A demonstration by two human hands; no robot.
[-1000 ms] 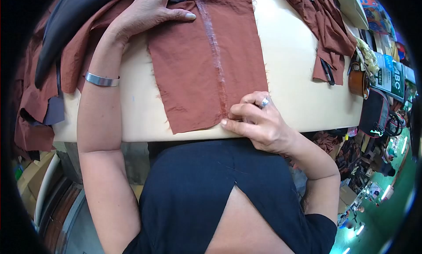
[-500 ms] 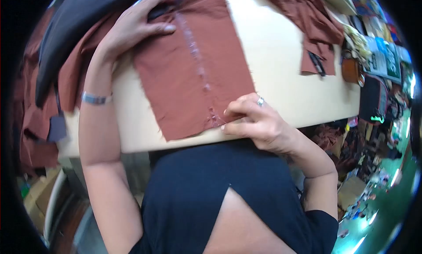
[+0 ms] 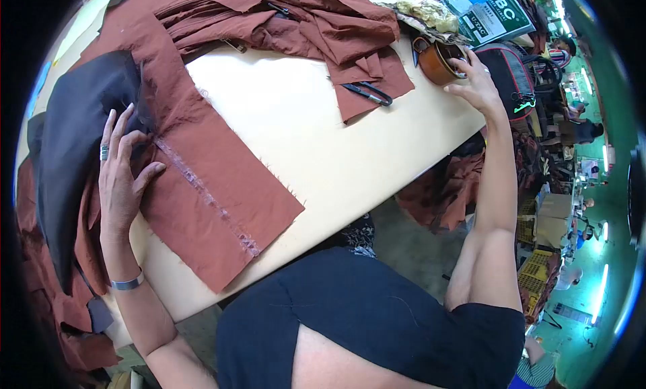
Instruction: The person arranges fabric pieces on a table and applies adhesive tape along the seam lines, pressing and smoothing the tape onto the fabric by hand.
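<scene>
Rust-brown fabric panel (image 3: 225, 197) lies flat on the pale table (image 3: 316, 160), towards its near edge, a whitish strip along its middle. The left hand (image 3: 123, 180) rests splayed, unclenched, where the panel meets a black cloth (image 3: 84, 137). The right hand (image 3: 481, 90) reaches over the rim of a brown cup (image 3: 434, 65), fingertips at its mouth; whether they grasp anything, and the dark interior's contents, cannot be told.

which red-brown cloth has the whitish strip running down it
The flat panel beside the left hand: the whitish strip runs down it. The bunched cloth across the table shows no such strip and bears a black tool.
</scene>
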